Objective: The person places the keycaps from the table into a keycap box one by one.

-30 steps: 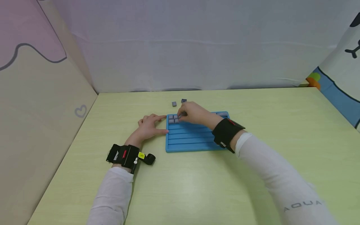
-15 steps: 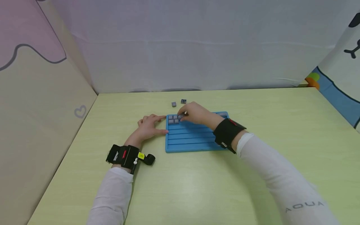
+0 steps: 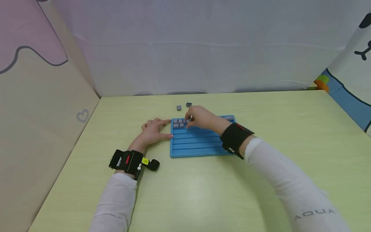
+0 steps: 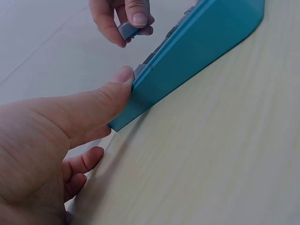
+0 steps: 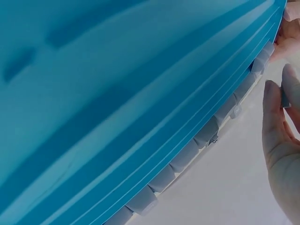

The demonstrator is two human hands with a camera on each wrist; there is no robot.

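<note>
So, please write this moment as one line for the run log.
left hand: braces blue tray edge | right hand: pinches grey tile above tray's far rows | two loose tiles behind tray

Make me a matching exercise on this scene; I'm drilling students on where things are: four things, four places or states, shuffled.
Things:
1. left hand
2. right hand
3. blue tray
4. two loose grey tiles

Places or states:
A. on the table beyond the tray
B. pinches a small grey tile in its fingers
C. presses against the tray's left edge
D. holds grey tiles in its far rows

Pairs: 1-C, 2-B, 3-D, 4-A
</note>
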